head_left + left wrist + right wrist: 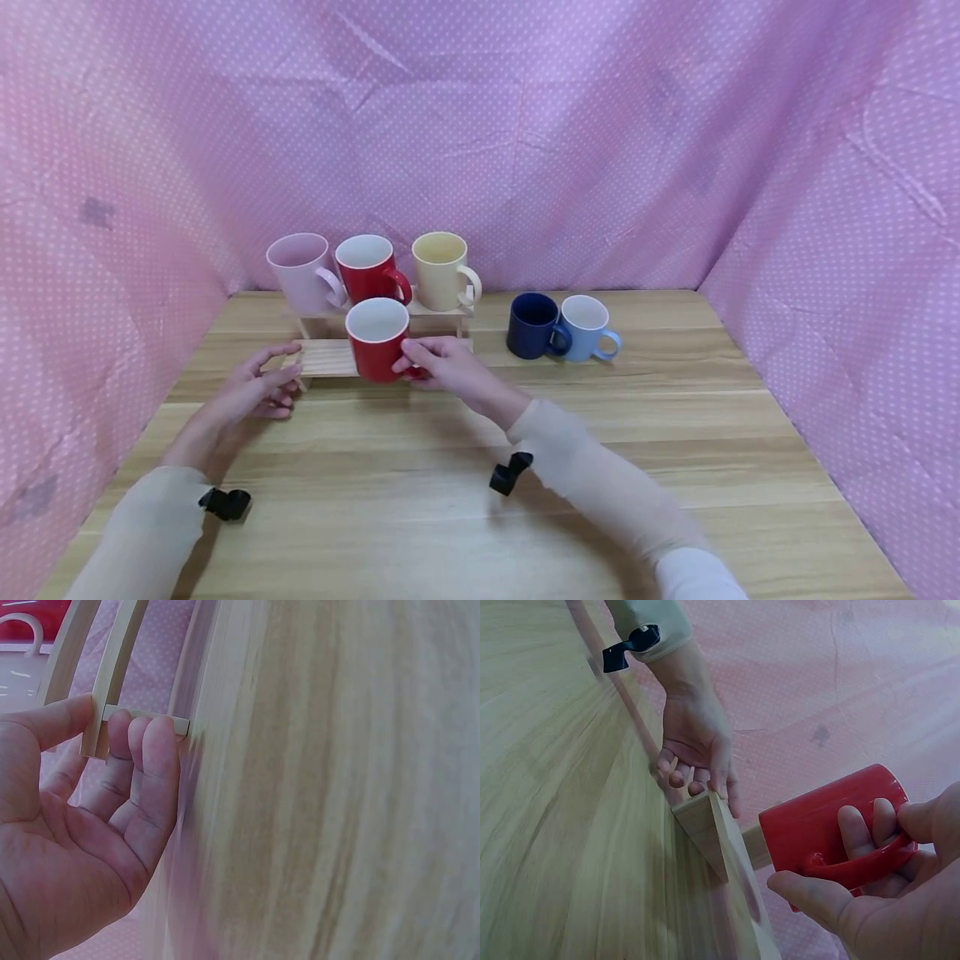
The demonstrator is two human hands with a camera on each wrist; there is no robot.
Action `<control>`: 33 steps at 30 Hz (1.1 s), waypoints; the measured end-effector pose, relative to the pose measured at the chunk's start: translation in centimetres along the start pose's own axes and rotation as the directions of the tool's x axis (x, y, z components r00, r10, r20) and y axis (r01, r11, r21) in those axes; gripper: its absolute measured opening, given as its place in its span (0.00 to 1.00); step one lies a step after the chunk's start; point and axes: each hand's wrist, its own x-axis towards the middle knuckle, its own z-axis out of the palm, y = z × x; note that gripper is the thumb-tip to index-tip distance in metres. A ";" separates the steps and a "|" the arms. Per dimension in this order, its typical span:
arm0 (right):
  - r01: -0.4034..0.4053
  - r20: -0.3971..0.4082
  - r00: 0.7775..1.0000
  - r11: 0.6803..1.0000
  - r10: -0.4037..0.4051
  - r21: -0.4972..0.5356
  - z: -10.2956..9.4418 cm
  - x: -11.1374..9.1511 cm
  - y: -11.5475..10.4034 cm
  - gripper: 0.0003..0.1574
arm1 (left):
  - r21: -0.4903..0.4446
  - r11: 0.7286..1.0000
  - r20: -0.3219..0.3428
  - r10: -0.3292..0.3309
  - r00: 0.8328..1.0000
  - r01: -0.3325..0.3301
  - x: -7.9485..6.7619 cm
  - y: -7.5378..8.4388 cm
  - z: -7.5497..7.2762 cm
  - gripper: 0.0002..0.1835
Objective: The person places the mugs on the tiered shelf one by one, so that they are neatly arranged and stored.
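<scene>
My right hand (pixel 459 372) grips a red mug (pixel 373 350) with a white inside by its handle, and the mug is upright over the lower tier of a two-tier wooden rack (pixel 325 358). In the right wrist view the thumb and fingers close around the mug's handle (pixel 866 868). At the rack's left end, my left hand (pixel 251 392) pinches the lower tier; the left wrist view has the thumb on one side of the slat (pixel 96 735) and fingertips on the other. The upper tier bears a pale pink mug (pixel 302 279), another red mug (pixel 366 277) and a cream mug (pixel 438 279).
Right of the rack, a navy mug (pixel 531 329) and a light blue mug (pixel 583 333) stand side by side on the wooden table (pixel 420 500). Pink dotted cloth (pixel 480 125) hangs around the table at the back and sides.
</scene>
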 end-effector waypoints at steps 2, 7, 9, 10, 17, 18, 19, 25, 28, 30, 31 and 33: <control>-0.004 -0.001 1.000 1.000 0.004 -0.006 0.7 0.7 -0.1 0.23 | 0.006 1.000 0.002 0.003 1.000 -0.003 0.0 0.1 0.0 0.31; -0.001 -0.001 1.000 0.999 0.001 -0.038 2.3 2.3 0.2 0.21 | 0.005 1.000 0.009 0.016 1.000 -0.016 0.0 0.0 0.0 0.26; -0.005 -0.001 1.000 0.999 0.005 -0.052 2.8 2.9 0.3 0.20 | 0.002 1.000 0.007 0.017 1.000 -0.017 0.1 -0.1 0.0 0.25; -0.009 -0.003 1.000 0.999 0.009 -0.054 3.0 3.0 0.3 0.20 | 0.000 1.000 0.007 0.017 1.000 -0.017 0.1 -0.1 0.0 0.26; -0.027 -0.037 0.999 0.998 0.024 -0.061 4.3 4.2 0.5 0.19 | 0.004 1.000 0.006 0.017 1.000 -0.017 0.2 -0.1 0.0 0.29; -0.025 -0.040 0.999 0.998 0.022 -0.062 4.5 4.3 0.5 0.19 | 0.002 1.000 0.006 0.019 1.000 -0.019 0.2 -0.1 0.1 0.28; -0.022 -0.042 0.999 0.998 0.019 -0.062 4.6 4.4 0.5 0.19 | 0.002 1.000 0.007 0.019 1.000 -0.019 0.2 -0.1 0.1 0.28; -0.017 -0.074 0.997 1.000 0.015 -0.026 5.4 5.0 1.0 0.18 | -0.017 1.000 0.002 0.003 1.000 -0.003 0.1 -0.1 0.2 0.25; -0.008 -0.105 0.994 1.000 0.007 -0.013 5.7 5.1 1.2 0.17 | -0.020 1.000 -0.001 0.001 1.000 -0.001 0.2 -0.1 0.2 0.23; 0.010 -0.129 0.992 0.999 -0.014 -0.034 6.0 5.2 1.2 0.17 | -0.019 1.000 -0.003 0.003 1.000 -0.003 0.2 -0.1 0.2 0.22; 0.024 -0.143 0.989 0.998 -0.033 -0.065 6.1 5.3 1.2 0.17 | -0.018 1.000 -0.002 0.005 1.000 -0.005 0.2 -0.1 0.2 0.22; 0.052 -0.169 0.983 0.990 -0.074 -0.130 6.4 5.5 1.3 0.18 | -0.014 1.000 -0.001 0.006 1.000 -0.006 0.2 -0.1 0.1 0.22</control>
